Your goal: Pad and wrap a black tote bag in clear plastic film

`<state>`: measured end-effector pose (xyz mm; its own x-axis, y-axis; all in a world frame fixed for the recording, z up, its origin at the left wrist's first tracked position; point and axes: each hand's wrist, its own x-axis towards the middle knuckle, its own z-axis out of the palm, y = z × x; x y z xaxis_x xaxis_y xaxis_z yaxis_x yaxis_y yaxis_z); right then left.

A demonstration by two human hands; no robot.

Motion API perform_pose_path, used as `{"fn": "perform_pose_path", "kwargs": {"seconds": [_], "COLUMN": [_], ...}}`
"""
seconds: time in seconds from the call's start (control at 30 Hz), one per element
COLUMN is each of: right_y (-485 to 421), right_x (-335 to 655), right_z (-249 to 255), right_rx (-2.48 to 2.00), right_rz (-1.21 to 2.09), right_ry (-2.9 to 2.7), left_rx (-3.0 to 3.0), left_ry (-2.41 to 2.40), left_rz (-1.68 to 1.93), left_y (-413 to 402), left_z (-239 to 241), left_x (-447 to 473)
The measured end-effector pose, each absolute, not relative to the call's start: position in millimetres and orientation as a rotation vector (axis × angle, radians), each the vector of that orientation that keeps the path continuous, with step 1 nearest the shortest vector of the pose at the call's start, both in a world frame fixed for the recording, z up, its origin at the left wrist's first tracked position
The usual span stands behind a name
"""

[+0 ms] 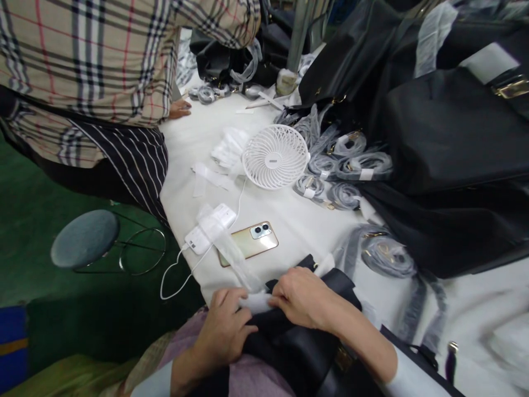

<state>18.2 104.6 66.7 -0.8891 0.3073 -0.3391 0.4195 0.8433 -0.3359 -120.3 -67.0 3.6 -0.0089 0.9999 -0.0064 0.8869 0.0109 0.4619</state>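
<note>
Black bag (289,346); lower edge off-frame

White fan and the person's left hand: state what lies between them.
In the head view, a phone and a translucent strip lie between the white fan and left hand.

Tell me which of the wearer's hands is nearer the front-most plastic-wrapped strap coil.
Right. The right hand is just left of the strap coil, slightly lower in view; the left hand lies farther left.
</note>
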Motion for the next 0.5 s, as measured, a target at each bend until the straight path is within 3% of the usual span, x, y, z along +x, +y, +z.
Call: {"fn": "perform_pose_path", "kwargs": {"seconds": [0.2, 0.5], "right_y": [96, 79], "right_x": [36, 73], "right_z": [53, 23], "right_rx": [0.545, 0.792], "right_rz": [-0.55, -0.251], "right_ry": [2.9, 3.209], "left_rx": [1.824, 1.655], "left_ry": [1.756, 1.69], "left_rz": [0.725, 0.687], "left_y": [-72, -68], "left_z": [-13, -10], "left_x": [-120, -122]}}
